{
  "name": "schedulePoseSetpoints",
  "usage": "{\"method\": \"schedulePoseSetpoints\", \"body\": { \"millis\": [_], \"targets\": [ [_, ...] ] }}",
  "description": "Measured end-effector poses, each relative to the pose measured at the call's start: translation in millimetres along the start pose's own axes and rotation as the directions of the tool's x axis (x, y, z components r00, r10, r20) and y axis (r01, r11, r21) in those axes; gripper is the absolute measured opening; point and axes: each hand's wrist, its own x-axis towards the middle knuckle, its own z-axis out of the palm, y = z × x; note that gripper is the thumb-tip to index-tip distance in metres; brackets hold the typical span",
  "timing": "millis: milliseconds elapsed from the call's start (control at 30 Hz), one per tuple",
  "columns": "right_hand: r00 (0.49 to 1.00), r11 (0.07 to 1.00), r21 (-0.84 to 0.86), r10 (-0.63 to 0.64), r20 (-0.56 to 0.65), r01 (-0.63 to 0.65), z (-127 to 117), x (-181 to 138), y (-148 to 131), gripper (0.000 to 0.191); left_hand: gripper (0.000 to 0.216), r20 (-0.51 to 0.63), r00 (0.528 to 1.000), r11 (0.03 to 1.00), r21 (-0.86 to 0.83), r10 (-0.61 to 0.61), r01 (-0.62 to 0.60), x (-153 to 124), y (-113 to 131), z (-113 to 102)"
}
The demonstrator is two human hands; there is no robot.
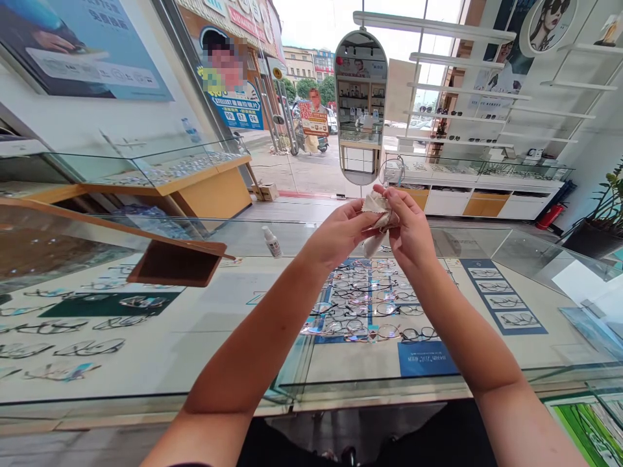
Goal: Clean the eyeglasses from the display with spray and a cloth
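Both hands are raised over the glass display counter, close together at the middle of the view. My left hand [348, 227] is closed on a crumpled pale cloth [376, 202], thumb and fingers pressed into it. My right hand [407, 220] is also closed, pinching the cloth from the other side. A thin round rim of a pair of eyeglasses [403, 170] sticks up just above the right fingers; the rest of the pair is hidden by cloth and fingers. Part of the cloth hangs below the hands. A small white spray bottle [271, 242] stands left of my left hand.
Beneath the hands, the glass counter [302, 383] holds rows of eyeglasses [384, 311]. A brown tray [175, 263] lies on the glass at left. An oval mirror [361, 155] stands ahead. Another display case [209, 188] is back left; a potted plant [601, 220] is at far right.
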Motion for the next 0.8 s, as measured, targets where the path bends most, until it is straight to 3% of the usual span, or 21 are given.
{"method": "schedulePoseSetpoints", "body": {
  "millis": [367,600,800],
  "targets": [
    [0.994,0.998,-0.026,0.056,0.094,-0.054,-1,-1,3,0.038,0.056,-0.019,0.996,0.994,0.066,0.090,-0.089,5,-8,1],
    [0.998,0.998,-0.063,0.011,0.060,-0.007,-8,6,-6,0.030,0.037,0.106,0.994,0.999,0.029,-0.017,0.014,3,1,0],
    [0.991,0.998,-0.063,0.007,0.133,0.001,-9,4,-13,0.033,0.035,0.095,0.995,0.999,-0.043,-0.028,0.033,7,-2,-4]
  ]
}}
